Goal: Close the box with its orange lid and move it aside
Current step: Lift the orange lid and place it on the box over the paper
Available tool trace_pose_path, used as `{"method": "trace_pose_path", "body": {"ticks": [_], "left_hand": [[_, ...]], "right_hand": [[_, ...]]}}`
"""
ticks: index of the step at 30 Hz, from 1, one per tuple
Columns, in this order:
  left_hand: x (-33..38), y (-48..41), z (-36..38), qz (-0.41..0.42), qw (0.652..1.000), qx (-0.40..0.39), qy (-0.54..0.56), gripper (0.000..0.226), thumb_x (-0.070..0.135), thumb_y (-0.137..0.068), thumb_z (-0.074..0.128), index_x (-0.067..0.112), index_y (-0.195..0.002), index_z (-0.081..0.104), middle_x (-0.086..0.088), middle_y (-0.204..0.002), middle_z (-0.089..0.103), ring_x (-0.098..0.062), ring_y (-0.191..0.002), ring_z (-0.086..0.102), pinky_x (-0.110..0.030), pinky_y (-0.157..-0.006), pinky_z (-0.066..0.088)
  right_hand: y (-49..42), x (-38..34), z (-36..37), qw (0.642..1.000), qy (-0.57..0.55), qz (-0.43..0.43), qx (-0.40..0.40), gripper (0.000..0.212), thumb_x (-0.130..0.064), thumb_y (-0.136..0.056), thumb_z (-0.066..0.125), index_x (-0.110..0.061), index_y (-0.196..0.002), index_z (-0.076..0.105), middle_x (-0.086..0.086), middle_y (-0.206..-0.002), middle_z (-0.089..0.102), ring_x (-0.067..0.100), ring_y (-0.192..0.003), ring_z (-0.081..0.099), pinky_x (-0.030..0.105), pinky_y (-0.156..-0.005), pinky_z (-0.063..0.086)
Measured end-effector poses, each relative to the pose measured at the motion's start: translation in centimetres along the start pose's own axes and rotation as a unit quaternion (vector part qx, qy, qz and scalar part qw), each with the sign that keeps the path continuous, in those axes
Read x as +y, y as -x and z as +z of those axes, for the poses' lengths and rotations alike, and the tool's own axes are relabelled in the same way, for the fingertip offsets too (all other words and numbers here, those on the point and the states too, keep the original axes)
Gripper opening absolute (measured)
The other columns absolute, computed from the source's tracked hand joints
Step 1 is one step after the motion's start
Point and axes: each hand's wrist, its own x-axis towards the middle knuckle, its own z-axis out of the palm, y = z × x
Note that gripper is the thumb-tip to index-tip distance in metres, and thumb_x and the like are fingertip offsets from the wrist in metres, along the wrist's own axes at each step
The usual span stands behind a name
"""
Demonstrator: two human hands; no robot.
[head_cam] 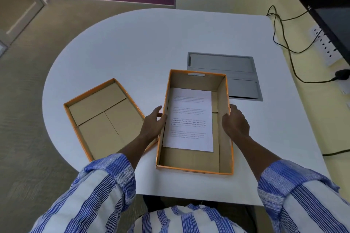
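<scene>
My left hand lies flat against the box mid-table, my right hand pinches its three-o'clock wall; it looks like light, bendy cardboard, so I'd grip the lid at nine o'clock by both long edges.

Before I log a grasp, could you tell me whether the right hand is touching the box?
Touching: the head view shows the right hand holding the box by its right wall.

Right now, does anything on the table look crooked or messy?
Nothing is spilled or torn. The orange lid lies upside down to the left of the box, turned at an angle to it. The printed sheet inside sits toward the left wall, not centred.
</scene>
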Motion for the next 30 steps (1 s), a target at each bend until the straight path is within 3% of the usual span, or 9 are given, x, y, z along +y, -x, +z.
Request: {"method": "trace_pose_path", "body": {"ticks": [2,4,7,9,11,14,20,25,30], "left_hand": [[-0.6,-0.1,-0.3,-0.045,0.996,0.038,0.069,0.044,0.045,-0.104,0.044,0.014,-0.13,0.059,-0.013,-0.118,0.068,-0.026,-0.095,0.066,-0.048,-0.091,0.054],[-1.8,0.1,-0.8,-0.06,0.993,0.088,0.053,0.035,0.039,-0.103,0.044,0.009,-0.104,0.062,-0.017,-0.102,0.069,-0.031,-0.088,0.065,-0.047,-0.083,0.055],[-4.2,0.8,-1.5,-0.047,0.99,0.061,-0.122,0.014,0.022,-0.095,0.052,0.011,-0.091,0.06,-0.009,-0.093,0.066,-0.029,-0.086,0.061,-0.034,-0.068,0.043],[-5.6,1.8,-1.6,-0.038,0.975,0.008,-0.218,0.011,0.025,-0.09,0.055,0.017,-0.083,0.055,0.0,-0.085,0.057,-0.025,-0.08,0.057,-0.031,-0.062,0.036],[-7.0,2.6,-1.3,-0.024,0.957,-0.032,-0.288,0.02,0.036,-0.091,0.057,0.017,-0.086,0.053,0.001,-0.087,0.053,-0.024,-0.08,0.055,-0.031,-0.063,0.038],[-8.7,3.0,-0.9,-0.01,0.924,-0.062,-0.377,0.036,0.047,-0.093,0.059,0.013,-0.103,0.055,-0.007,-0.105,0.056,-0.031,-0.095,0.06,-0.038,-0.072,0.046],[-8.4,2.9,-0.4,0.043,0.916,-0.062,-0.395,0.012,0.022,-0.096,0.049,0.015,-0.101,0.057,-0.008,-0.102,0.06,-0.033,-0.095,0.063,-0.037,-0.069,0.044],[-6.7,2.5,-2.2,0.104,0.938,0.049,-0.326,0.011,0.019,-0.091,0.051,0.012,-0.096,0.059,-0.009,-0.091,0.058,-0.032,-0.083,0.059,-0.038,-0.058,0.047],[-1.4,0.3,-5.8,0.158,0.932,0.169,-0.278,0.004,0.012,-0.09,0.056,0.009,-0.091,0.057,-0.009,-0.087,0.057,-0.028,-0.077,0.054,-0.031,-0.057,0.031]], "right_hand": [[0.2,-0.4,0.1,0.999,-0.011,-0.023,0.027,0.056,-0.023,-0.096,0.059,-0.009,-0.147,0.04,0.019,-0.139,0.055,0.04,-0.12,0.058,0.046,-0.092,0.049],[0.2,-1.0,0.4,0.995,0.024,-0.07,0.063,0.065,-0.026,-0.091,0.065,-0.007,-0.148,0.039,0.022,-0.144,0.05,0.041,-0.126,0.052,0.05,-0.098,0.047],[0.4,-1.8,1.7,0.983,0.067,-0.155,0.069,0.063,-0.035,-0.092,0.061,-0.006,-0.145,0.044,0.022,-0.15,0.045,0.042,-0.134,0.045,0.054,-0.106,0.039],[1.0,-2.7,2.8,0.978,0.074,-0.187,0.047,0.058,-0.043,-0.094,0.056,-0.009,-0.142,0.05,0.019,-0.149,0.048,0.039,-0.136,0.045,0.059,-0.11,0.032],[2.0,-4.1,3.9,0.976,0.054,-0.21,0.025,0.056,-0.045,-0.095,0.055,-0.011,-0.14,0.053,0.018,-0.148,0.049,0.038,-0.136,0.046,0.059,-0.112,0.029],[4.0,-6.6,5.1,0.961,0.013,-0.274,-0.034,0.062,-0.048,-0.096,0.049,-0.009,-0.145,0.048,0.019,-0.15,0.047,0.037,-0.136,0.046,0.051,-0.11,0.036],[7.6,-10.9,7.0,0.908,-0.006,-0.406,-0.104,0.071,-0.049,-0.097,0.049,-0.01,-0.155,0.035,0.017,-0.166,0.023,0.034,-0.149,0.031,0.048,-0.113,0.035],[8.1,-10.8,8.6,0.888,0.037,-0.442,-0.119,0.064,-0.046,-0.096,0.052,-0.006,-0.145,0.047,0.013,-0.165,0.026,0.035,-0.145,0.037,0.051,-0.108,0.042],[7.7,-11.6,8.4,0.896,0.052,-0.423,-0.122,0.062,-0.049,-0.097,0.05,-0.008,-0.143,0.05,0.01,-0.164,0.031,0.033,-0.14,0.04,0.049,-0.103,0.044]]}}
